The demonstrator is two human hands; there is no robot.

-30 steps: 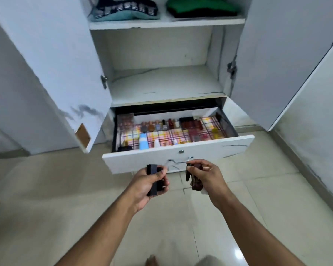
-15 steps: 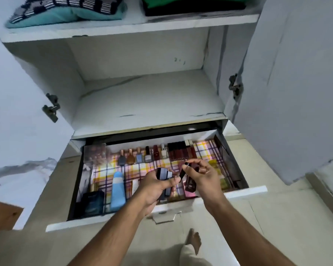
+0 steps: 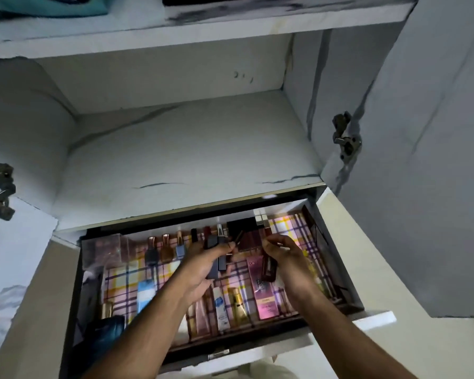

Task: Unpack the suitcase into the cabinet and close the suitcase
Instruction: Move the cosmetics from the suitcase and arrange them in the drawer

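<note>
The cabinet's drawer (image 3: 337, 310) is pulled out below the bare middle shelf (image 3: 192, 160). Both my hands are over it. My left hand (image 3: 203, 266) grips several small dark cosmetic cases (image 3: 216, 259), one sticking up past the thumb. My right hand (image 3: 282, 255) holds a dark maroon case (image 3: 268, 269) and pinches a thin dark stick near the back row. The drawer has a plaid liner and holds nail polish bottles (image 3: 164, 250), tubes (image 3: 220, 307) and a pink box (image 3: 264, 294). The suitcase is out of view.
Both cabinet doors stand open, the right door (image 3: 435, 160) close beside my right arm, with hinges (image 3: 345, 138) on each side. Folded clothes (image 3: 44, 6) lie on the top shelf. A clear box (image 3: 104, 250) sits in the drawer's back left corner.
I have come closer and lower to the cabinet. Both hands moved forward from the drawer's front edge to over its back half, still holding the cosmetics.
</note>
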